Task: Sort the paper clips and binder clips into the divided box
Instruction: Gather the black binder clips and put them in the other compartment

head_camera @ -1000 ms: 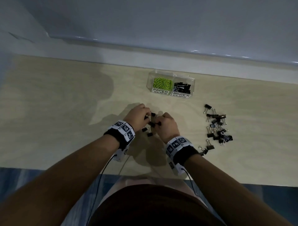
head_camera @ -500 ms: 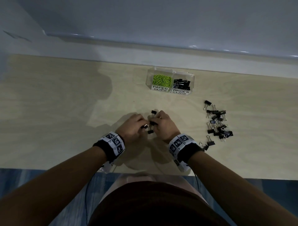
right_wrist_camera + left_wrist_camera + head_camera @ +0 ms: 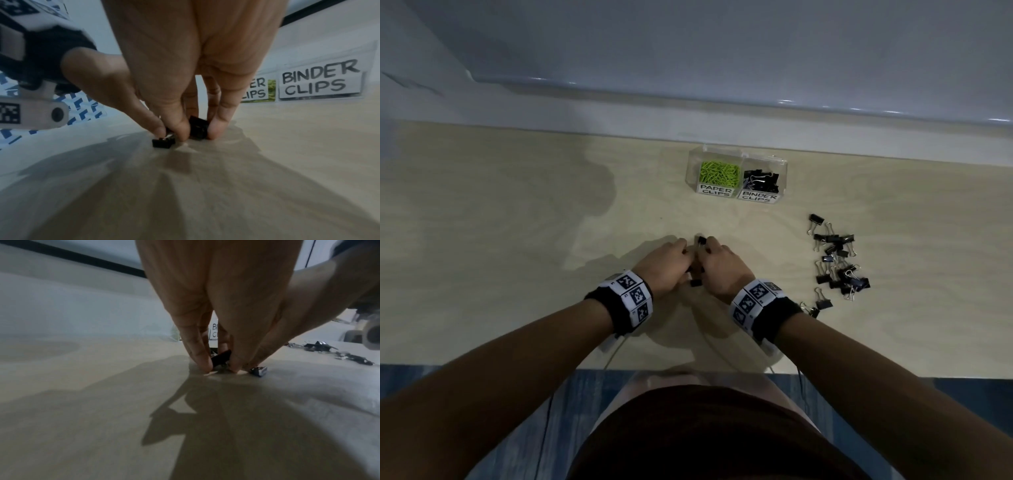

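Now, binder clip (image 3: 197,128) between right fingers (image 3: 216,131)

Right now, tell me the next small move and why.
Probably lift both hands with their clips and carry them to the BINDER CLIPS compartment: the left hand and the right hand each pinch a black binder clip at the table.
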`<state>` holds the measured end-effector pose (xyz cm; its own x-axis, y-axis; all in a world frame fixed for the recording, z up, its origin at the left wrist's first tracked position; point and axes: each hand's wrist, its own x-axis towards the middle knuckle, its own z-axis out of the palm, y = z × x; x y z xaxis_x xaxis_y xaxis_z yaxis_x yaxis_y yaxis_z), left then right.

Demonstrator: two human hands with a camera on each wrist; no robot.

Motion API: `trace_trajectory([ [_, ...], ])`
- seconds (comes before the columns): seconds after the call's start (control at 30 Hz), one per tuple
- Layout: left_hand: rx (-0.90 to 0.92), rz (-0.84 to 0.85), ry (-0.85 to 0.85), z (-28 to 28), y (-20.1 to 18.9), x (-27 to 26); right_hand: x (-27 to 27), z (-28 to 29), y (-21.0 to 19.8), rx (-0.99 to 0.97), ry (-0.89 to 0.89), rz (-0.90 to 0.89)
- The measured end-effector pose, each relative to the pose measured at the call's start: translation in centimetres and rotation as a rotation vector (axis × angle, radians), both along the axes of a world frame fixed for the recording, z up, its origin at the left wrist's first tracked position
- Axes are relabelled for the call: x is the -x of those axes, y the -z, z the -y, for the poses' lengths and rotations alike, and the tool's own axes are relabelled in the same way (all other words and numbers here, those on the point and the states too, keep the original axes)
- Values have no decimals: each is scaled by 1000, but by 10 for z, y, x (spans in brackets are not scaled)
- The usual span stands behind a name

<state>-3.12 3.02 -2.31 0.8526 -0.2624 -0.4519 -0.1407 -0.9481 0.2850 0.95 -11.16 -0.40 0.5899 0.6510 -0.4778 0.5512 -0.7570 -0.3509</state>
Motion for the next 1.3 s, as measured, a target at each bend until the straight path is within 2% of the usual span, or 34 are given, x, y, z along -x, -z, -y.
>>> trace_trajectory([
  [0.1, -69, 2, 91, 0, -2, -4, 0, 10, -3, -115, 89, 29],
  [0.23, -49, 32, 85, -6, -13, -15, -12, 41, -3, -241, 377, 61],
  [0.3, 85, 76, -37, -3, -25, -28, -26, 57, -6, -292, 566, 50],
  [0.37, 286, 126, -231, 5, -38, -50, -47, 68, -18, -340, 719, 26],
  [0.43, 456, 162, -375, 17, -51, -78, -72, 75, -33, -379, 792, 30],
  [0.5, 525, 215, -417, 31, -61, -111, -99, 74, -47, -425, 809, 110],
  [0.6, 511, 285, -406, 50, -72, -150, -133, 66, -52, -433, 778, 222],
  [0.67, 469, 251, -381, 56, -72, -164, -143, 60, -48, -381, 739, 222],
  [0.73, 458, 228, -354, 54, -70, -166, -138, 57, -44, -334, 681, 256],
  [0.83, 455, 306, -241, 37, -66, -149, -95, 54, -36, -372, 556, 325],
  [0.9, 366, 268, -121, 22, -55, -127, -51, 50, -22, -398, 404, 223],
  [0.97, 269, 145, 12, 7, -40, -101, -7, 45, 2, -423, 125, 102],
  [1.03, 179, 50, 178, -3, -26, -78, 26, 38, 24, -413, -124, 131],
  [1.07, 149, 30, 256, -5, -21, -70, 37, 35, 32, -419, -195, 166],
  [1.17, 124, 50, 384, -11, -9, -56, 51, 32, 40, -436, -233, 265],
  [1.23, 129, 151, 424, -16, 2, -52, 52, 35, 38, -415, -205, 332],
  [1.3, 123, 220, 422, -22, 14, -50, 52, 43, 38, -386, -134, 319],
])
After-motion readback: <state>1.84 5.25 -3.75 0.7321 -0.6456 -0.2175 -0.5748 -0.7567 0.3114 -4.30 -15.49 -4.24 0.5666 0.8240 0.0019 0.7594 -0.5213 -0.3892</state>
